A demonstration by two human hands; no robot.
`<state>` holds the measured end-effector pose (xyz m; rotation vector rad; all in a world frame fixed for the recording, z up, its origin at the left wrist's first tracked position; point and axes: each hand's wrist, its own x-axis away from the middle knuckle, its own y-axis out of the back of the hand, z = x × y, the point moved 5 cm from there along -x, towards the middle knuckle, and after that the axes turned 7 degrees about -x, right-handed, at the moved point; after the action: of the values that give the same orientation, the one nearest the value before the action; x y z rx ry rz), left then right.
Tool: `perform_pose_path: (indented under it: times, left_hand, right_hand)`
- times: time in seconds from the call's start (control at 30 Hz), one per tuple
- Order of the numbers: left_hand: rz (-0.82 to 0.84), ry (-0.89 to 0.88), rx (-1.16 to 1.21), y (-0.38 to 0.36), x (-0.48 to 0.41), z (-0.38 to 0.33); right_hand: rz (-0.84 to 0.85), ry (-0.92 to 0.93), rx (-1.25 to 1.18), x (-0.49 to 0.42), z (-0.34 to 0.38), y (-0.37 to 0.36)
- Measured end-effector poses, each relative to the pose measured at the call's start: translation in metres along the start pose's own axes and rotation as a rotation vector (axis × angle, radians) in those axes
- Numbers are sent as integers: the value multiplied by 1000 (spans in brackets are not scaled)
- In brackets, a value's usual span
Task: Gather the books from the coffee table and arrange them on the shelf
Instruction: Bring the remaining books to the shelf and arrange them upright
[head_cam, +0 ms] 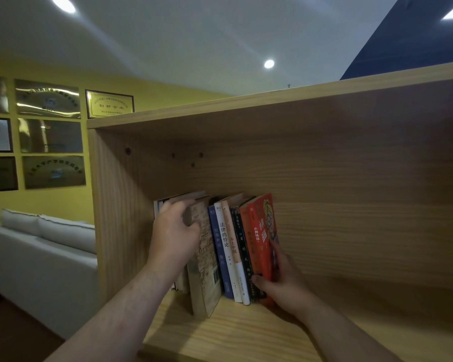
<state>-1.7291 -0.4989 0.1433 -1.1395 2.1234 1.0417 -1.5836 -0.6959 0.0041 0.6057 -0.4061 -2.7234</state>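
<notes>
Head view gives you only part of the story. Your left hand [174, 231] covers the upper spines of the leftmost books, so those pale volumes behind it cannot be read or counted. Your right hand [283, 280] hides the lower corner of the red-orange paperback with a cartoon face on its cover [264, 231], and the shelf's right side runs out of frame. Several spine titles are too dim to make out.

Inside the light pine-wood shelf compartment [351, 205] a row of books stands toward the left side, upright or leaning slightly right. From your left: the hidden pale volumes, then a thick tan book with an old-map pattern [205, 270] standing forward of the rest, a blue-spined book [220, 257], a white-spined book with black characters [226, 246], a cream and peach spine [233, 244], a black spine [242, 246], an orange spine [250, 244], then the red-orange paperback at the right end. The compartment's right half holds nothing that you can see.

Your left grip is curled loosely over the top of the tan book and its neighbours, fingers bent against them. Your right grip pinches the red-orange paperback low down, thumb on the spine side, fingers on the cover.

Beyond the shelf's left wall sit a pale grey sofa [45, 246] and framed brass plaques on a yellow wall [50, 134].
</notes>
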Motion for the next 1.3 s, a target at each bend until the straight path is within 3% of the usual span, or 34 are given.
perform_pose_path:
  times: [0.2, 0.4, 0.67, 0.77, 0.87, 0.97, 1.03, 1.13, 1.2, 1.3]
  left_hand:
    - [53, 322, 361, -27, 33, 28]
    - [183, 385, 395, -51, 65, 53]
    - [231, 493, 582, 17, 90, 72]
    - [291, 539, 744, 28, 99, 72]
    - [382, 564, 858, 19, 104, 59]
    - [503, 580, 939, -2, 105, 33]
    - [577, 594, 965, -19, 102, 16]
    - [626, 534, 929, -43, 94, 2]
    - [571, 427, 775, -50, 90, 6]
    - [377, 194, 322, -56, 82, 35]
  right_hand:
    - [-19, -20, -9, -1, 0, -1]
    - [-35, -45, -59, 0, -2, 1]
    - [14, -98, 18, 11, 12, 1]
    - [-79, -91, -19, 18, 29, 7]
    - [-278, -37, -343, 36, 51, 22]
    - [-126, -158, -719, 50, 56, 19]
    - [60, -270, -727, 60, 63, 19]
    - [222, -346, -704, 63, 67, 21]
    - [169, -345, -755, 60, 65, 27]
    - [7, -288, -804, 54, 64, 42]
